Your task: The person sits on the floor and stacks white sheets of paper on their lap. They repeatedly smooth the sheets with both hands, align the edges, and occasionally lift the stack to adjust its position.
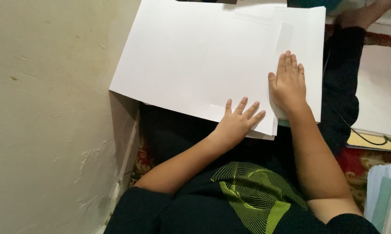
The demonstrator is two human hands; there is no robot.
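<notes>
Head view
Left hand [238, 122]: flat, fingers spread, palm down on the near edge of the paper [195, 60]; it grips nothing.
Right hand [287, 83]: flat, fingers together, pressed on the paper near its right edge; it grips nothing either.
Paper: large white sheets lying over the person's lap, overlapping; how many there are cannot be told. The far edge is cut off by the top of the frame.
Folded strip [285, 37]: a narrow grey-white band just beyond the right fingertips; whether it is a fold or a separate slip is unclear.
Under the paper: a thin greenish edge shows below the right wrist; what carries the sheets is hidden.
Wall [48, 117]: cream, cracked, close on the left.
Cable [368, 136]: dark, running off the right edge.
Stack [384, 195]: pale sheets at the lower right corner, cut off.
Far right top: a blurred limb [360, 15], owner not clear.
</notes>
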